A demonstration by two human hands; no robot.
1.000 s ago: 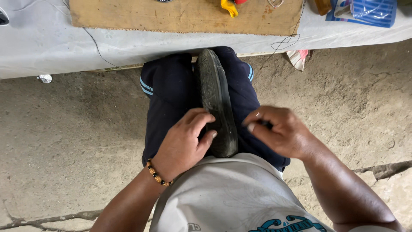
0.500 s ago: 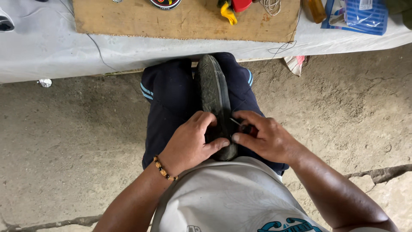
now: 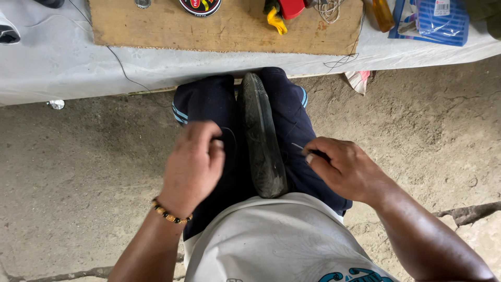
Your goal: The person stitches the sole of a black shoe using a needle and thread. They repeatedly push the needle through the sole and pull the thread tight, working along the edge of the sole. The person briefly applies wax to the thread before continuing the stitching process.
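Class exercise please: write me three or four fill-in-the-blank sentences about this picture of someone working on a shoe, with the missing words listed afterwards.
1. The dark shoe is clamped between the person's ____.
2. The right hand pinches a thin metal ____.
3. The left hand wears a beaded ____ at the wrist.
4. The wooden board ahead lies on a ____ cloth.

Missing words: knees; needle; bracelet; white

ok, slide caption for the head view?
Seated person grips shoe between knees, left hand drawing thread, right hand pinching thin tool.
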